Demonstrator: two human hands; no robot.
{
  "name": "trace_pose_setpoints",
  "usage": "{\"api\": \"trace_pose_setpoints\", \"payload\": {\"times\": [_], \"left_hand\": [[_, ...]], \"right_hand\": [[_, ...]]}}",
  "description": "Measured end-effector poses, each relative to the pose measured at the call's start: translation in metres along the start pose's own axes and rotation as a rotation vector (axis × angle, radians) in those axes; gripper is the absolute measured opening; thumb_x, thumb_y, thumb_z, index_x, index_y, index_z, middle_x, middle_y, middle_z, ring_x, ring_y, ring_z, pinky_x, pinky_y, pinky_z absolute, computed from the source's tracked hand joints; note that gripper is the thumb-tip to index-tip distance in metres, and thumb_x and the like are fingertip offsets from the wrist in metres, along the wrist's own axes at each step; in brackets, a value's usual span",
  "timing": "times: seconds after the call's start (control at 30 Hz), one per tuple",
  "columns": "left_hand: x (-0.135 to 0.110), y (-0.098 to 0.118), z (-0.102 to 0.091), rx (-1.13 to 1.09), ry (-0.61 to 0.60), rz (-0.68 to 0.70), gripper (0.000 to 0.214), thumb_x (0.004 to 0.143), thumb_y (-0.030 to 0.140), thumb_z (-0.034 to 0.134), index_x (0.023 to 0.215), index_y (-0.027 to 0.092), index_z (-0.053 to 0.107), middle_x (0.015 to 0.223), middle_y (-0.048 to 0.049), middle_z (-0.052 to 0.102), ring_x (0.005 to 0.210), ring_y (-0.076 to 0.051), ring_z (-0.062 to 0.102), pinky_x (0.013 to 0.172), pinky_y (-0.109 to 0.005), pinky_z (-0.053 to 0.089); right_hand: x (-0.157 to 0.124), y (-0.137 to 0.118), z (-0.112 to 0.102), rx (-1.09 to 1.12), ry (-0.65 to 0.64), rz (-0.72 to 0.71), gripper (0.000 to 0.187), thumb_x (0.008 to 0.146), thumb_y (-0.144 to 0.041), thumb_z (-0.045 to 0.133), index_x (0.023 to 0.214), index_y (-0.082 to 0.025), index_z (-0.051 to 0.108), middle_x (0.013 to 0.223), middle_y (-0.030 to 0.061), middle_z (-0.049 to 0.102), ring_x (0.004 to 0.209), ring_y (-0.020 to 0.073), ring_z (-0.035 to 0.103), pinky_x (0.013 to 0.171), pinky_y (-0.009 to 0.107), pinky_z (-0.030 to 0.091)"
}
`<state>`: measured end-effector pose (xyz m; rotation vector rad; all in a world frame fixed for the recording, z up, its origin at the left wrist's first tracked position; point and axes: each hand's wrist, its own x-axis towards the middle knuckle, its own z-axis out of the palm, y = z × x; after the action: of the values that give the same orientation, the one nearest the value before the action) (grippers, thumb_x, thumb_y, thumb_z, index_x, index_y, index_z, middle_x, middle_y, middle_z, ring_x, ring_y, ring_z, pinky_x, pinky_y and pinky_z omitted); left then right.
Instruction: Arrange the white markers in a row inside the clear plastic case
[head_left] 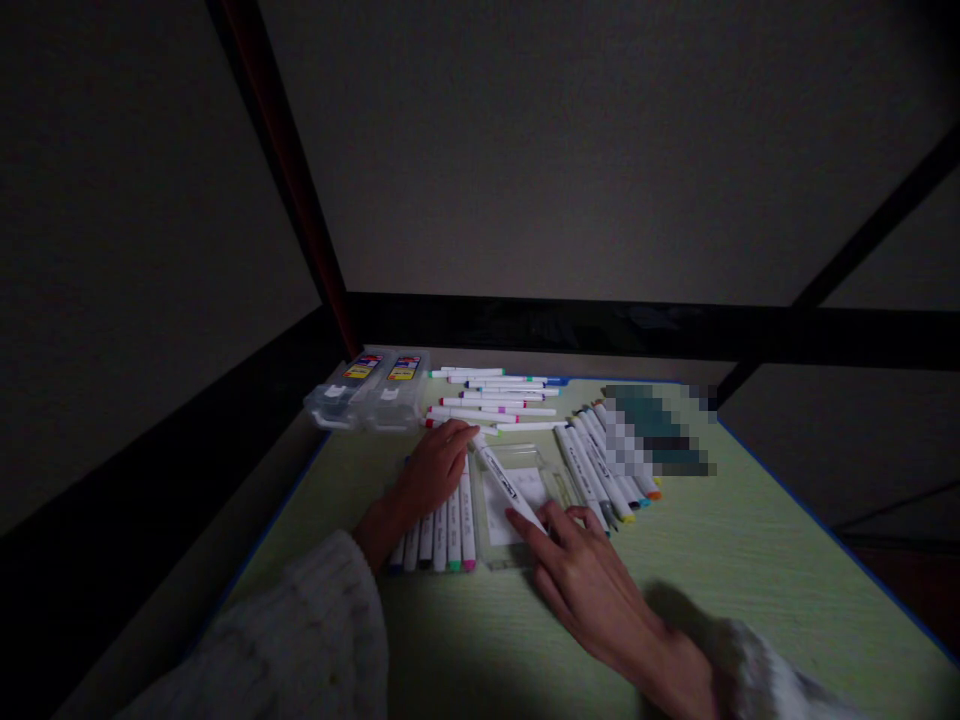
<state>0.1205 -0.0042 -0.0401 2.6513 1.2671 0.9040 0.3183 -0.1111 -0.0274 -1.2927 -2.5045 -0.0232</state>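
A white marker [504, 482] lies slanted over a clear plastic lid [525, 470] on the green mat [712, 570]. My left hand [427, 475] pinches its far end with fingertips, resting over a row of markers [442, 535] that lie side by side. My right hand [592, 585] holds the marker's near end between thumb and forefinger, the other fingers spread flat on the mat. Both wrists wear white knitted sleeves.
Loose white markers [499, 398] with coloured caps lie scattered at the back. Another row of markers [607, 465] fans out to the right beside a blurred patch. Two clear plastic cases [371, 400] stand at the back left. Dark frame bars and a wall rise behind.
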Motion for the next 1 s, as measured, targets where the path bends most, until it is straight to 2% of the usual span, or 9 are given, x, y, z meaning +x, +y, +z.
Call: {"api": "trace_pose_setpoints", "payload": {"times": [0.2,0.33,0.47,0.57,0.7,0.8,1.0], "left_hand": [[-0.002,0.003,-0.001,-0.003,-0.026,0.083,0.04,0.079,0.007,0.036,0.116,0.016,0.049,0.106,-0.0084,0.054,0.099,-0.018,0.049,0.088,-0.034,0.043],[-0.002,0.004,-0.002,-0.013,0.003,0.088,0.041,0.079,0.006,0.036,0.117,0.016,0.048,0.107,-0.0088,0.053,0.099,-0.018,0.05,0.088,-0.033,0.043],[-0.002,0.004,-0.002,-0.02,0.028,0.114,0.04,0.08,0.006,0.035,0.116,0.013,0.049,0.107,-0.01,0.054,0.1,-0.018,0.05,0.088,-0.032,0.043],[-0.002,0.004,-0.002,-0.02,0.033,0.117,0.04,0.08,0.006,0.035,0.116,0.014,0.048,0.108,-0.0098,0.054,0.101,-0.018,0.05,0.088,-0.032,0.043],[-0.003,0.005,-0.002,-0.027,0.019,0.118,0.041,0.08,0.005,0.035,0.118,0.015,0.047,0.111,-0.0091,0.053,0.103,-0.017,0.05,0.091,-0.032,0.042],[-0.003,0.006,-0.002,-0.025,0.011,0.126,0.042,0.08,0.005,0.035,0.119,0.016,0.046,0.113,-0.009,0.053,0.104,-0.018,0.049,0.092,-0.033,0.042],[-0.003,0.005,-0.001,-0.012,0.025,0.143,0.042,0.079,0.005,0.036,0.118,0.016,0.046,0.112,-0.0093,0.054,0.103,-0.018,0.051,0.09,-0.033,0.044]], "right_hand": [[0.001,0.002,-0.002,0.001,0.008,0.081,0.034,0.072,-0.004,0.042,0.099,-0.019,0.055,0.093,0.0093,0.05,0.079,0.0216,0.047,0.073,0.036,0.036],[0.002,0.005,-0.002,-0.006,0.018,0.087,0.027,0.075,-0.004,0.039,0.089,-0.018,0.056,0.091,0.0094,0.048,0.076,0.0215,0.046,0.071,0.036,0.037],[0.001,0.008,0.001,-0.017,0.03,0.09,0.033,0.072,0.0,0.04,0.095,-0.017,0.055,0.096,0.0108,0.048,0.08,0.0226,0.047,0.072,0.039,0.039],[-0.001,0.01,0.005,0.005,0.042,0.105,0.046,0.064,0.006,0.039,0.102,-0.017,0.053,0.104,0.012,0.048,0.084,0.0227,0.049,0.072,0.038,0.043],[-0.002,0.014,0.012,0.098,0.095,0.048,0.064,0.056,0.01,0.035,0.114,-0.015,0.046,0.123,0.0137,0.037,0.106,0.0246,0.045,0.084,0.038,0.044],[-0.003,0.017,0.016,0.143,0.146,0.008,0.065,0.059,0.01,0.034,0.119,-0.014,0.042,0.131,0.0143,0.03,0.117,0.0252,0.038,0.091,0.041,0.041],[-0.005,0.02,0.019,0.154,0.171,0.029,0.06,0.067,0.009,0.036,0.121,-0.016,0.043,0.134,0.0139,0.031,0.121,0.0248,0.034,0.094,0.041,0.038]]}}
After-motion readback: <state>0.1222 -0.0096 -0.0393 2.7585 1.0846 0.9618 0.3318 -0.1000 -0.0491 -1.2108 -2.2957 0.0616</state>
